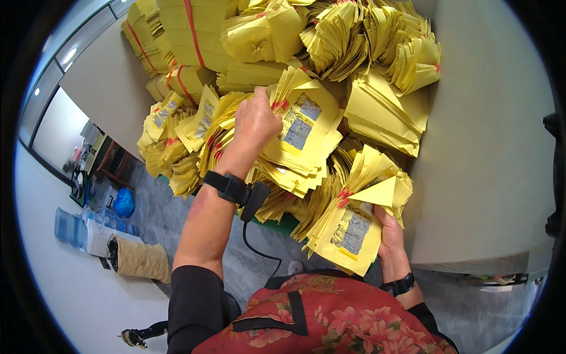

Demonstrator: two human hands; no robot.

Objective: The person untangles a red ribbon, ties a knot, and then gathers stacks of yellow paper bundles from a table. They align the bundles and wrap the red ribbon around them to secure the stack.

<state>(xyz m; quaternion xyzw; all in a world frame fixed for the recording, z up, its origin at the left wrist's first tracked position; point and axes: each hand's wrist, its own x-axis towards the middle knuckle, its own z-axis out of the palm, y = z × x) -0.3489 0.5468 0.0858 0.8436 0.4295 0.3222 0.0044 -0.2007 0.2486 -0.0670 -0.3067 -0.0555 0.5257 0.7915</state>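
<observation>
Right, so here's the right hand (390,236) closed on the near bundle (333,243), thumb over the printed face, the fingers mostly hidden behind the papers. It's a fan of yellow paper pieces, held low in front of the red floral apron (354,315), gathered by a red tie (344,197), with one folded flap (377,193) sticking up across a grey printed panel (357,230).

And over to the left hand (257,121): curled like a fist, knuckles up, against the upper left side of the middle bundle (315,135), close by its red tie. From here I can't tell whether those fingertips pinch any paper. That bundle lies on top of the heap, two grey panels facing up.

Look at the pile around them! Smaller bundles (171,141) crowd in to the left, and big yellow stacks (212,41) rise behind, one crossed by a red band (193,32). On the left wrist sits a black device (254,200), trailing a cable (259,255). Off to the left, a blue bag (124,202), a clear bottle (69,227) and a tan sack (141,261).
</observation>
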